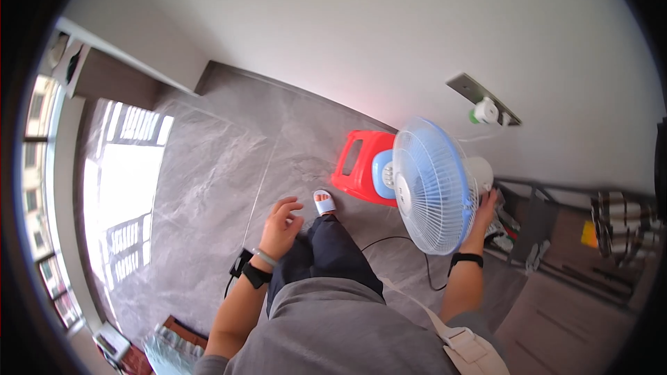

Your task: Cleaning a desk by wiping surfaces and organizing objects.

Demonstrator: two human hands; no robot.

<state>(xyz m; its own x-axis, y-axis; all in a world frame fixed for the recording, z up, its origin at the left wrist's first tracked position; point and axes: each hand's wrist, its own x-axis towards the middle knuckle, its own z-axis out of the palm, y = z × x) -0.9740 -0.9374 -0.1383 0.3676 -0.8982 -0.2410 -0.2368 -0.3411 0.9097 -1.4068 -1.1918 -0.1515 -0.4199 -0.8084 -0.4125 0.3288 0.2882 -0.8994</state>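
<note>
An electric fan with a light blue base (382,174) and a round wire grille (435,192) stands on a red plastic stool (359,166). My right hand (485,211) reaches behind the grille, its fingertips at the lower edge of the white motor housing (479,172). The grille hides part of this hand, so its grip is unclear. My left hand (281,226) hangs in the air over the floor, fingers loosely bent and apart, holding nothing.
A wall socket strip (469,88) carries a white plug-in device (486,110). To the right, a dark metal rack (534,224) holds bags and cloth. A black cable (428,271) lies on the grey marbled floor (219,166). Bagged items (172,346) sit at lower left.
</note>
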